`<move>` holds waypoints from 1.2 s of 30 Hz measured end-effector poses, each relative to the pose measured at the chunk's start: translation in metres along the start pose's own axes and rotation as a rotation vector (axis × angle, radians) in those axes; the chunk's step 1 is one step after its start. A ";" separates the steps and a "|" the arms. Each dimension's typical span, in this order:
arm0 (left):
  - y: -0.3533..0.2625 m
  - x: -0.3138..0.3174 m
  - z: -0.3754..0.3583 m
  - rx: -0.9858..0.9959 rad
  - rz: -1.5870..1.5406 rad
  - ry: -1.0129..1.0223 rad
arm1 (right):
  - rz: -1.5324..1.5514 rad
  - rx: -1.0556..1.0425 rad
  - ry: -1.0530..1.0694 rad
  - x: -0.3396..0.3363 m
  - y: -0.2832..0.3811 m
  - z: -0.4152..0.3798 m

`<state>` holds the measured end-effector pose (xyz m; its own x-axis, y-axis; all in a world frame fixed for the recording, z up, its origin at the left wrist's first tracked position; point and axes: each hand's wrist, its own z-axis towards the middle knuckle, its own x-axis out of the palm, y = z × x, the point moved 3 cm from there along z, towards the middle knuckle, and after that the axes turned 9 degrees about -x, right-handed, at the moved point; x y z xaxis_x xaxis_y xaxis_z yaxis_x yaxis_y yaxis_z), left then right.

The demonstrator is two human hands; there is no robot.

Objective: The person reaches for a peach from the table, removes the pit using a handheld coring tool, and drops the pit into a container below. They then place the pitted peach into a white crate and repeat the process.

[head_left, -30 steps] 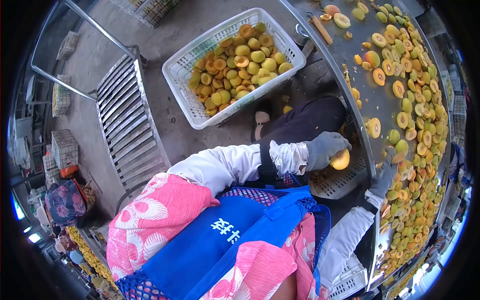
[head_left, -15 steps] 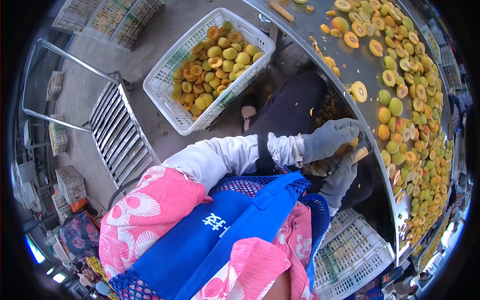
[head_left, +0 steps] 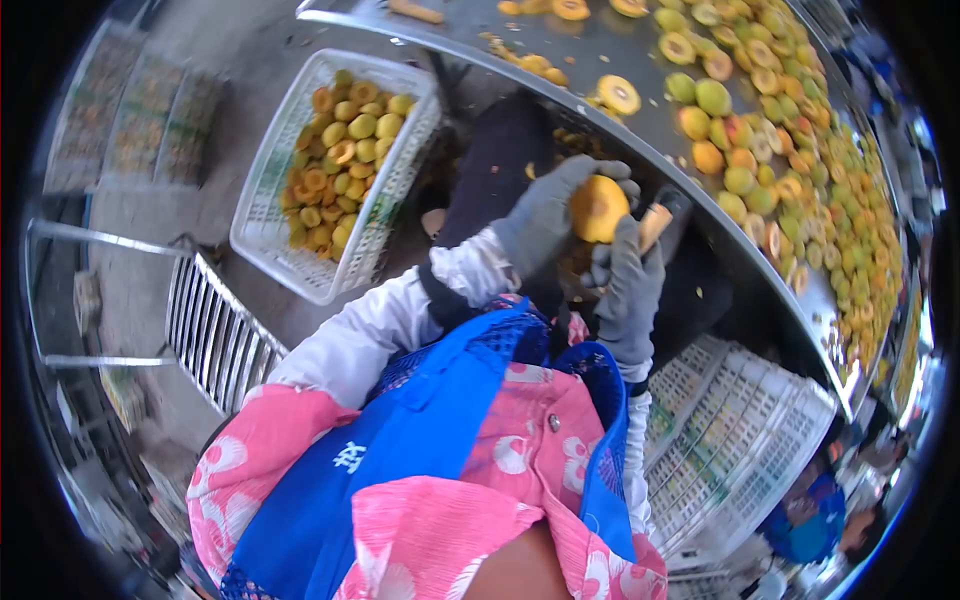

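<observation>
My left hand (head_left: pixel 550 205), in a grey glove, is closed around a yellow peach half (head_left: pixel 598 210). A brownish hollow shows in the fruit's cut face. Close beside it, on the right, my gloved right hand (head_left: pixel 630 285) grips a tool with a wooden handle (head_left: pixel 654 228). The handle sticks up past the fingers; the tool's working end cannot be made out. Both hands are above my lap, at the near edge of a metal table (head_left: pixel 640 150). On the table lie many whole and halved peaches (head_left: pixel 760 165), with one cut half (head_left: pixel 618 95) near the rim.
A white plastic crate (head_left: pixel 260 215) full of peach halves stands on the floor to my left. Beyond it are a slatted metal chair (head_left: pixel 215 325) and stacked crates (head_left: pixel 140 110). Another white crate (head_left: pixel 720 440) is at my right. A wooden stick (head_left: pixel 415 11) lies on the table's far corner.
The view has shifted, and the crate and table now appear further left. My hands have come up and apart, and the peach half in my left hand now shows plainly.
</observation>
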<state>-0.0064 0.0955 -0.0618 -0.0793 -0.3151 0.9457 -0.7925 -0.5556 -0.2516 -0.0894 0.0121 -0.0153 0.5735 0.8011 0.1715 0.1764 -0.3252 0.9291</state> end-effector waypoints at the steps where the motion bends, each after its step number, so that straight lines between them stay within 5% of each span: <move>1: -0.002 0.008 -0.004 -0.015 0.006 -0.057 | 0.034 -0.019 0.011 -0.003 -0.001 -0.003; 10: -0.006 0.014 0.002 -0.042 0.169 -0.039 | -0.200 -0.002 0.112 -0.017 -0.008 -0.031; 16: -0.001 0.040 0.005 0.079 0.567 -0.038 | -0.503 -0.282 0.048 -0.030 -0.011 -0.022; 21: 0.012 0.051 0.009 0.134 0.553 -0.094 | -0.702 -0.525 0.005 -0.029 -0.006 -0.019; 24: 0.019 0.055 0.013 0.195 0.542 -0.114 | -0.698 -0.377 -0.014 -0.030 -0.009 -0.016; 29: 0.019 0.061 0.019 0.282 0.568 -0.045 | -0.598 -0.519 -0.103 -0.026 -0.007 -0.011; 31: 0.009 0.065 0.021 0.085 0.586 0.052 | -0.564 -0.564 -0.118 -0.028 -0.004 -0.006; 34: -0.006 0.059 0.022 -0.033 0.923 -0.025 | -0.221 -0.315 -0.103 -0.037 0.003 0.006; 36: -0.013 0.044 0.035 -0.103 0.821 -0.008 | -0.006 -0.158 -0.078 -0.038 0.015 -0.001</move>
<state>0.0220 0.0621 -0.0239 -0.6526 -0.5959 0.4679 -0.5358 -0.0736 -0.8411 -0.1095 -0.0231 -0.0079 0.6344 0.7591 0.1459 0.0550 -0.2326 0.9710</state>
